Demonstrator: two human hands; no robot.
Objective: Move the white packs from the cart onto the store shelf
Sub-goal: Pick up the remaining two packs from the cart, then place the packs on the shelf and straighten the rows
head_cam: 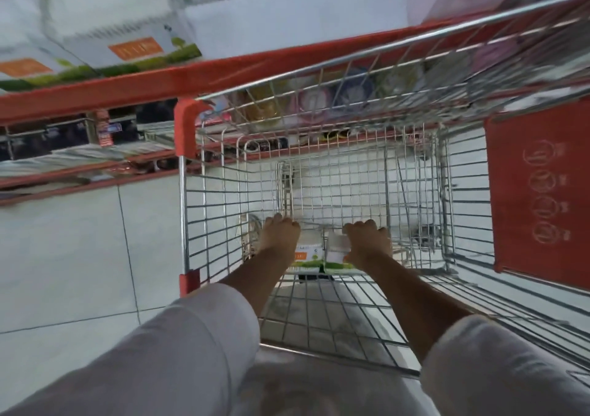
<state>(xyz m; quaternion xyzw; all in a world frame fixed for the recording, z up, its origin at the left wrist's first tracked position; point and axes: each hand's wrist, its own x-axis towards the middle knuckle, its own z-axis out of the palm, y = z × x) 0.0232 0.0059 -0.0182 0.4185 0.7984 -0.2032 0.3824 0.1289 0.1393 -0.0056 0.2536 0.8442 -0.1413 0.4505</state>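
Both arms reach deep into the wire cart [319,166], left hand [280,235] and right hand [367,240] each with its grip pressed around an end of the white pack [314,257] low on the cart's floor.

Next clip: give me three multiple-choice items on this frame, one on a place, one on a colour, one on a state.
1. Where is the pack the hands hold?
A. on the shelf
B. inside the cart
C. on the floor

2. What colour is the cart's corner guard?
A. red
B. blue
C. black

3. What are the left hand and right hand doing?
A. hanging free
B. pushing the handle
C. gripping the pack

Key: 1 B, it sits low between the wire walls; 2 A, red plastic on the near-left post; 3 C, fingers curl over the pack's ends.
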